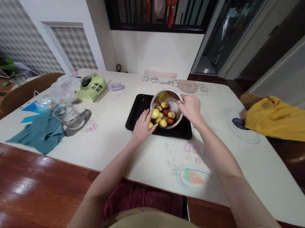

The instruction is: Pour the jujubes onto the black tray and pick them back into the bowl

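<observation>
A round metal bowl is tilted toward the left over a black baking tray. My right hand is closed on the bowl's right rim. Several small yellow-green and red-brown fruits, which look like jujubes, lie in the bowl's lower left side. My left hand is at that lower side with its fingers stretched out and apart, beside the fruits. One yellow-green fruit shows between its fingers. Whether the bowl touches the tray I cannot tell.
On the white table's left stand a clear plastic container, a teal cloth, a green box, a plastic bag and a purple packet. A yellow garment hangs over a chair at the right.
</observation>
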The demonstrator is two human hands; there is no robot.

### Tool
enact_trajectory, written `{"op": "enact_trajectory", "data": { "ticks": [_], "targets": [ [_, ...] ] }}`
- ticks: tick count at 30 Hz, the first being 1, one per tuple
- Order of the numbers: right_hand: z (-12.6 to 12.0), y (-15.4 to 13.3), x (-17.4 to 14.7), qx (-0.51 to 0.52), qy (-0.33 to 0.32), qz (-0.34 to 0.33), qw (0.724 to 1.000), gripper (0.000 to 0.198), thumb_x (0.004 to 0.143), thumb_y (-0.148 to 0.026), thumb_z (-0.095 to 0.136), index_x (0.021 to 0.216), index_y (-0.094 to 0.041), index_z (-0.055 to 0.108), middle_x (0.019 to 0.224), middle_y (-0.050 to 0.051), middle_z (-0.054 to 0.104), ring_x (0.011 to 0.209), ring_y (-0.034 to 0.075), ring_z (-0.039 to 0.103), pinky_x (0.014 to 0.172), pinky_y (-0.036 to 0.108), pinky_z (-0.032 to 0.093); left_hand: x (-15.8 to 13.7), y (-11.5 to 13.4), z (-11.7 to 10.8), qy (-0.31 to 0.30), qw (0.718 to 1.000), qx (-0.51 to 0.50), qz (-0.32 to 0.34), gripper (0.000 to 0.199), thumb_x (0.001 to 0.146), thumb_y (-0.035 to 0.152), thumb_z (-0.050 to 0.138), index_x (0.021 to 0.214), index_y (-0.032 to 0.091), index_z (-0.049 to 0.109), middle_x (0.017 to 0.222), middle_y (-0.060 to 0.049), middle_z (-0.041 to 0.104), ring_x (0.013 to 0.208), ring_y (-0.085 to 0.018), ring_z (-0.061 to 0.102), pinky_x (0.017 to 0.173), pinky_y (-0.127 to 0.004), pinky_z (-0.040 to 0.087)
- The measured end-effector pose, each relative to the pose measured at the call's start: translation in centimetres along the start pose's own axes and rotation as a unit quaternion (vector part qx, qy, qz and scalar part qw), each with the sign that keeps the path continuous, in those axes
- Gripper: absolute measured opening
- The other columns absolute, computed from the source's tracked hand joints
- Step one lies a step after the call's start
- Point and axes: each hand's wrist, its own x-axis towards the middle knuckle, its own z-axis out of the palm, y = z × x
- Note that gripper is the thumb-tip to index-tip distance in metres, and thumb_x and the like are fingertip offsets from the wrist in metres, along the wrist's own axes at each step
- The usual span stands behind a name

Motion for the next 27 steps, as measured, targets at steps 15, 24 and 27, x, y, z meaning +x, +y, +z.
{"op": "enact_trajectory", "data": {
  "ticks": [15,24,27],
  "targets": [
    [-1.5,1.5,0.4,0.014,0.028,0.035,0.999,0.037,0.095,-0.027,0.053,0.117,-0.011,0.079,0.105,0.026,0.077,0.105,0.040,0.070,0.089,0.045,0.049,-0.3,-0.2,0.1,-0.001,1.000,0.026,0.006,0.076,0.107,0.065,0.048,0.166,0.019,0.040,0.165,-0.020,0.051,0.157,-0.034,0.046,0.119,-0.049,0.049],
    [-2.0,2.9,0.8,0.016,0.067,0.046,0.997,0.042,0.095,-0.027,0.052,0.124,-0.012,0.078,0.103,0.024,0.076,0.101,0.039,0.069,0.089,0.047,0.049,-0.6,-0.3,0.1,-0.005,1.000,0.016,0.011,0.072,0.107,0.061,0.051,0.165,0.020,0.043,0.165,-0.018,0.051,0.159,-0.033,0.043,0.124,-0.050,0.044],
    [-2.6,3.8,0.8,0.012,0.091,0.064,0.994,0.042,0.093,-0.025,0.052,0.122,-0.011,0.078,0.100,0.024,0.076,0.099,0.039,0.069,0.088,0.046,0.050,-0.7,-0.2,0.0,-0.005,1.000,0.005,0.009,0.071,0.107,0.062,0.051,0.164,0.020,0.045,0.165,-0.018,0.052,0.159,-0.034,0.043,0.126,-0.050,0.043]
  ]
}}
